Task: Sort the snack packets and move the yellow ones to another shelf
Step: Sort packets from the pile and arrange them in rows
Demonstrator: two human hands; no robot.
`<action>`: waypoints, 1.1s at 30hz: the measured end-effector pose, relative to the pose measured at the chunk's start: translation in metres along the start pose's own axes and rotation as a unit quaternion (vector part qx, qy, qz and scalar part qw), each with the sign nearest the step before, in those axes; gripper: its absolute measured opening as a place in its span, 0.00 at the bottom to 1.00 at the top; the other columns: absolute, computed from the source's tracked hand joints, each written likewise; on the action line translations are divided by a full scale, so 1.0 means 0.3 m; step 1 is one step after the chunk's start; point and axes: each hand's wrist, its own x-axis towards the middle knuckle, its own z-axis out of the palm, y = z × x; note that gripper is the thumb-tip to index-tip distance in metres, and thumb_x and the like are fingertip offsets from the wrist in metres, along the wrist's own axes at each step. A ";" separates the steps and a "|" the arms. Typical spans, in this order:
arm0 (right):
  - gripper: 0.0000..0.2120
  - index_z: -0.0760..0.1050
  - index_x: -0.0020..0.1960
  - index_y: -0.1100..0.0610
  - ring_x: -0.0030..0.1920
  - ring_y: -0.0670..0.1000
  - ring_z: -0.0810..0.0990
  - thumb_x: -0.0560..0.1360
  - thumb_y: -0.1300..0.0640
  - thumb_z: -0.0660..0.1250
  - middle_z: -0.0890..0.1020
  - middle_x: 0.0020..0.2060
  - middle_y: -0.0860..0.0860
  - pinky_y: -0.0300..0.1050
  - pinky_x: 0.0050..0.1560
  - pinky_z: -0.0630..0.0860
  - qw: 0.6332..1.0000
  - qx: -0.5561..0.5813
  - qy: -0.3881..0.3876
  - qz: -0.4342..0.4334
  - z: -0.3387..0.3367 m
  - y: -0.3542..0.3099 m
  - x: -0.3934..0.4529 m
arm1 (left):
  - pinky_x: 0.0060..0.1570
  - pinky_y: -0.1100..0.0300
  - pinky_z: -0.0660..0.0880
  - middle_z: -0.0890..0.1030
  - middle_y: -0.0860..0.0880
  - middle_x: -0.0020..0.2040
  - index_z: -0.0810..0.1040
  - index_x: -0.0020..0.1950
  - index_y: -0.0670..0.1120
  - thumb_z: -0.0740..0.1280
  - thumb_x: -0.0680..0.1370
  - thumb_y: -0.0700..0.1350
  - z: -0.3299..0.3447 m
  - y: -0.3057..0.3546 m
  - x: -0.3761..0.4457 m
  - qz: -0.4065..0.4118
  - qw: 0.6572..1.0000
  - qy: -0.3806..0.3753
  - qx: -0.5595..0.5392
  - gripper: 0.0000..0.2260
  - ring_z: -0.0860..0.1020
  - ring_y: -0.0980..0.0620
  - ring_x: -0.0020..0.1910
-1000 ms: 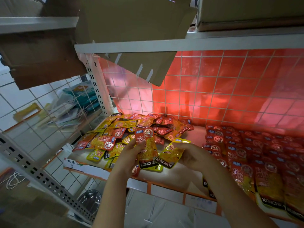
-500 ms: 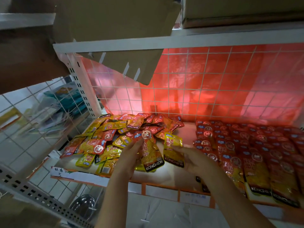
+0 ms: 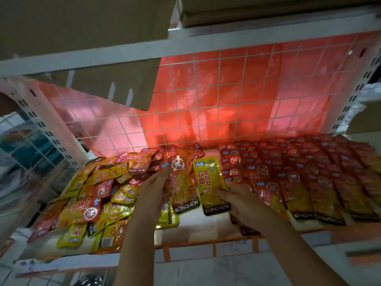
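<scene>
Above the shelf's point(image 3: 206, 221) front edge, our right hand point(image 3: 243, 203) pinches the upright yellow packet point(image 3: 210, 182), our left hand point(image 3: 152, 190) the red packet point(image 3: 179, 182) beside it.

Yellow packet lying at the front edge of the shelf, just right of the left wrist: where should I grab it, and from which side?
Pinch the yellow packet at its front edge, coming in from the aisle side. It lies flat with that end nearest the shelf lip, while the left hand and its red packet cover its back.

Single head-worn wide-angle view, facing forward and slightly downward into a shelf point(image 3: 206, 221) bay from close range; both forearms enter from the lower edge, and the wire grid back panel point(image 3: 226, 96) fills the centre.
</scene>
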 end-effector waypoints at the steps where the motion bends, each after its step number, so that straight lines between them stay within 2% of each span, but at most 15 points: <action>1: 0.10 0.78 0.48 0.57 0.37 0.43 0.82 0.77 0.68 0.60 0.84 0.35 0.46 0.34 0.35 0.74 1.000 -0.011 0.017 -0.001 -0.016 -0.011 -0.018 | 0.42 0.53 0.78 0.84 0.47 0.39 0.84 0.40 0.46 0.67 0.77 0.48 0.020 -0.005 0.002 -0.001 1.000 -0.007 -0.002 0.09 0.81 0.50 0.35; 3: 0.09 0.78 0.45 0.57 0.30 0.38 0.79 0.77 0.67 0.61 0.83 0.30 0.44 0.30 0.27 0.70 0.998 -0.028 0.048 -0.021 -0.053 -0.030 -0.058 | 0.49 0.47 0.76 0.84 0.44 0.41 0.85 0.40 0.46 0.69 0.76 0.46 0.072 -0.018 0.003 -0.007 1.000 -0.023 -0.008 0.08 0.80 0.46 0.40; 4: 0.09 0.78 0.44 0.57 0.28 0.38 0.78 0.77 0.66 0.62 0.82 0.30 0.45 0.29 0.25 0.69 0.997 -0.034 0.063 -0.028 -0.079 -0.031 -0.075 | 0.49 0.47 0.76 0.84 0.44 0.41 0.85 0.43 0.45 0.68 0.76 0.45 0.102 -0.025 0.001 -0.008 0.999 -0.033 -0.009 0.07 0.80 0.46 0.40; 7: 0.06 0.79 0.44 0.57 0.25 0.38 0.73 0.77 0.61 0.65 0.78 0.33 0.49 0.30 0.23 0.64 0.988 -0.062 0.136 -0.046 -0.152 -0.039 -0.144 | 0.41 0.55 0.77 0.84 0.47 0.41 0.82 0.49 0.43 0.68 0.76 0.44 0.207 -0.051 -0.022 -0.013 0.998 -0.055 -0.009 0.07 0.81 0.50 0.37; 9: 0.06 0.79 0.47 0.60 0.33 0.42 0.75 0.76 0.58 0.66 0.77 0.39 0.52 0.33 0.26 0.66 0.983 -0.062 0.167 -0.048 -0.211 -0.035 -0.189 | 0.36 0.59 0.76 0.83 0.48 0.45 0.82 0.48 0.44 0.68 0.76 0.43 0.281 -0.068 -0.048 -0.021 0.997 -0.070 -0.011 0.04 0.80 0.52 0.36; 12: 0.05 0.79 0.48 0.57 0.36 0.43 0.77 0.75 0.58 0.67 0.79 0.41 0.52 0.34 0.24 0.69 0.978 -0.024 0.199 -0.058 -0.297 -0.045 -0.268 | 0.29 0.62 0.73 0.81 0.49 0.36 0.79 0.40 0.46 0.69 0.75 0.42 0.396 -0.080 -0.106 -0.028 0.995 -0.093 0.003 0.03 0.78 0.53 0.32; 13: 0.04 0.79 0.47 0.56 0.38 0.44 0.78 0.74 0.57 0.68 0.79 0.41 0.53 0.38 0.28 0.73 0.976 -0.016 0.208 -0.059 -0.322 -0.056 -0.299 | 0.28 0.62 0.72 0.80 0.48 0.35 0.79 0.40 0.45 0.70 0.74 0.42 0.435 -0.083 -0.127 -0.030 0.994 -0.104 0.011 0.04 0.76 0.52 0.31; 14: 0.05 0.80 0.47 0.55 0.44 0.48 0.80 0.73 0.55 0.70 0.80 0.43 0.54 0.45 0.36 0.78 0.975 -0.012 0.213 -0.062 -0.353 -0.062 -0.326 | 0.26 0.63 0.73 0.79 0.47 0.36 0.79 0.41 0.43 0.70 0.74 0.42 0.475 -0.084 -0.151 -0.030 0.993 -0.115 0.018 0.03 0.75 0.51 0.30; 16: 0.15 0.82 0.51 0.55 0.53 0.56 0.81 0.67 0.50 0.75 0.83 0.50 0.57 0.59 0.54 0.78 0.972 -0.004 0.223 -0.080 -0.415 -0.076 -0.392 | 0.23 0.64 0.73 0.77 0.46 0.37 0.78 0.43 0.41 0.70 0.74 0.41 0.551 -0.094 -0.194 -0.027 0.991 -0.127 0.021 0.04 0.75 0.52 0.29; 18: 0.22 0.80 0.52 0.62 0.55 0.65 0.79 0.64 0.49 0.77 0.80 0.53 0.65 0.65 0.60 0.73 0.969 0.009 0.227 -0.097 -0.489 -0.082 -0.469 | 0.21 0.65 0.71 0.76 0.46 0.34 0.77 0.42 0.42 0.71 0.74 0.41 0.635 -0.112 -0.236 -0.028 0.992 -0.124 0.014 0.05 0.74 0.53 0.26; 20: 0.22 0.79 0.50 0.67 0.55 0.67 0.78 0.64 0.52 0.77 0.79 0.52 0.69 0.64 0.61 0.72 0.967 0.029 0.234 -0.100 -0.574 -0.087 -0.546 | 0.21 0.64 0.71 0.75 0.48 0.33 0.75 0.39 0.44 0.71 0.73 0.42 0.725 -0.145 -0.277 -0.034 0.992 -0.120 0.012 0.07 0.73 0.53 0.24; 24: 0.05 0.79 0.48 0.62 0.42 0.54 0.84 0.73 0.63 0.67 0.85 0.40 0.55 0.51 0.50 0.78 0.965 0.061 0.235 -0.096 -0.777 -0.091 -0.685 | 0.22 0.64 0.70 0.75 0.48 0.33 0.76 0.37 0.45 0.72 0.73 0.44 0.914 -0.231 -0.372 -0.036 0.991 -0.126 0.007 0.08 0.73 0.52 0.24; 27: 0.04 0.77 0.47 0.63 0.36 0.48 0.84 0.75 0.65 0.64 0.85 0.34 0.52 0.44 0.44 0.80 0.967 0.057 0.228 -0.095 -0.922 -0.117 -0.753 | 0.26 0.61 0.73 0.77 0.47 0.35 0.77 0.35 0.46 0.72 0.73 0.45 1.052 -0.279 -0.440 -0.049 0.991 -0.125 0.005 0.09 0.76 0.52 0.24; 30: 0.06 0.76 0.47 0.65 0.35 0.49 0.84 0.72 0.62 0.67 0.84 0.33 0.53 0.45 0.43 0.80 0.966 0.056 0.235 -0.098 -1.060 -0.155 -0.779 | 0.24 0.61 0.72 0.75 0.46 0.33 0.76 0.38 0.42 0.73 0.73 0.46 1.163 -0.308 -0.484 -0.040 0.992 -0.118 0.033 0.10 0.74 0.50 0.25; 33: 0.05 0.75 0.45 0.66 0.32 0.50 0.83 0.72 0.64 0.67 0.83 0.32 0.54 0.43 0.35 0.80 0.960 0.079 0.247 -0.102 -1.167 -0.182 -0.783 | 0.25 0.60 0.73 0.74 0.47 0.33 0.78 0.38 0.43 0.72 0.73 0.47 1.246 -0.333 -0.486 -0.025 0.991 -0.115 0.066 0.10 0.72 0.48 0.29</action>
